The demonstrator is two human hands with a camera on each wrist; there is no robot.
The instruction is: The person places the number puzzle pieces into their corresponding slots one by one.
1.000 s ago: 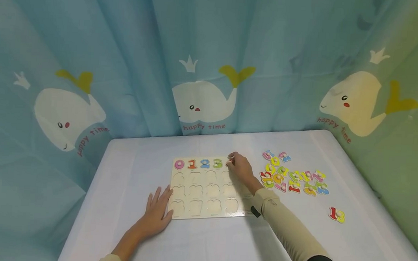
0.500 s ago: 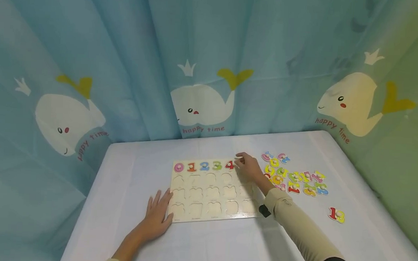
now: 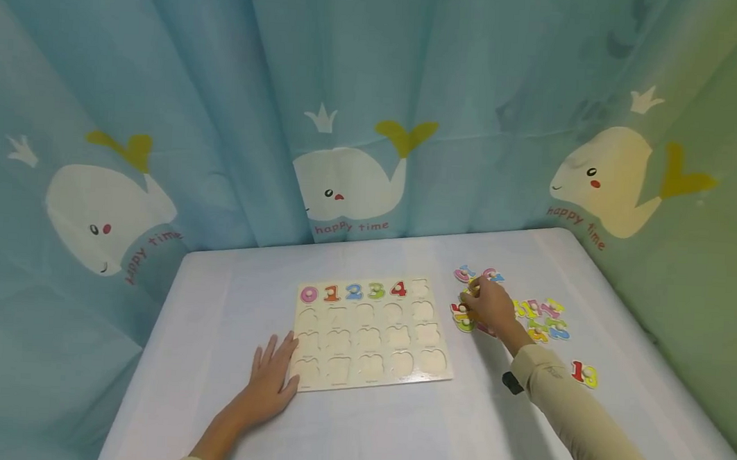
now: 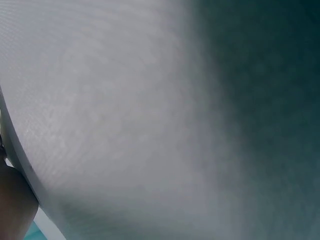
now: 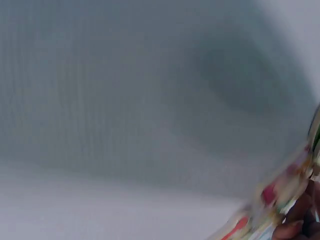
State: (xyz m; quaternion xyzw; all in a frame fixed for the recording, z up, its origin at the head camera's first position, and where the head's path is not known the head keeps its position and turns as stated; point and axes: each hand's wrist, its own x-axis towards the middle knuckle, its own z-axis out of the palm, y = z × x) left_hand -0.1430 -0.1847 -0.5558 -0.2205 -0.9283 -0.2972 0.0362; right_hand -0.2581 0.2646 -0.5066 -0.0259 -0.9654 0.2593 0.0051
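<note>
A pale wooden number board (image 3: 351,378) lies on the white table, with the pieces 0 (image 3: 309,294), 1 (image 3: 332,293), 2 (image 3: 354,291), 3 (image 3: 376,291) and red 4 (image 3: 399,288) in its top row. The other recesses hold no piece. My left hand (image 3: 268,377) rests on its left edge, fingers spread. My right hand (image 3: 492,307) is over the loose number pieces (image 3: 464,273), thumb and forefinger close together beside a yellow one. Whether it grips that piece is hidden. Blurred pieces (image 5: 270,194) show by its fingers in the right wrist view.
More knobbed number pieces (image 3: 538,329) lie to the right of my right hand. A red and yellow 13 piece (image 3: 584,374) sits apart near the right forearm. Behind the table (image 3: 228,278) hangs a blue whale-print curtain (image 3: 248,147).
My right hand has left the red 4, which now shows in the board's top row, and moved right to the loose pieces. My left hand stays on the board's edge.
</note>
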